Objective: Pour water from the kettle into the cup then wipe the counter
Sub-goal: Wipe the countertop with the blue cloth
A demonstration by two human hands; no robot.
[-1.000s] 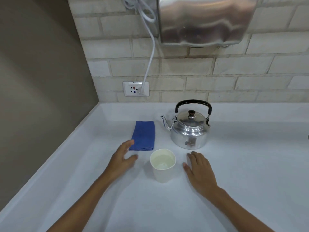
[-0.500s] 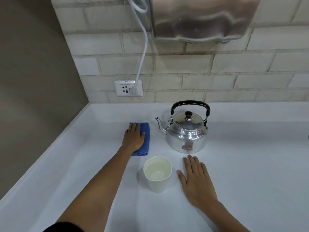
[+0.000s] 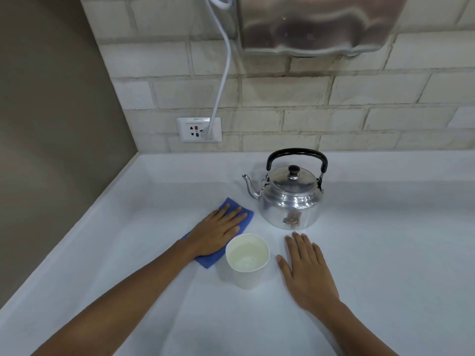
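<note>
A shiny metal kettle [image 3: 290,201] with a black handle stands upright on the white counter [image 3: 390,253], its spout pointing left. In front of it stands a white paper cup [image 3: 248,276] holding water. My left hand [image 3: 217,232] lies flat, palm down, on a blue cloth [image 3: 208,261], pressing it against the counter just left of the cup. Only the cloth's far corner and near edge show around the hand. My right hand [image 3: 305,271] rests flat on the counter to the right of the cup, fingers apart, holding nothing.
A brick wall runs along the back, with a wall socket [image 3: 199,129] and a white cable [image 3: 223,73] plugged into it. A steel appliance [image 3: 318,21] hangs above the kettle. A brown side wall [image 3: 51,124] closes the counter on the left.
My left hand went from the bare counter onto the blue cloth, then slid the cloth nearer and turned it beside the cup. My right hand stayed flat by the cup.
</note>
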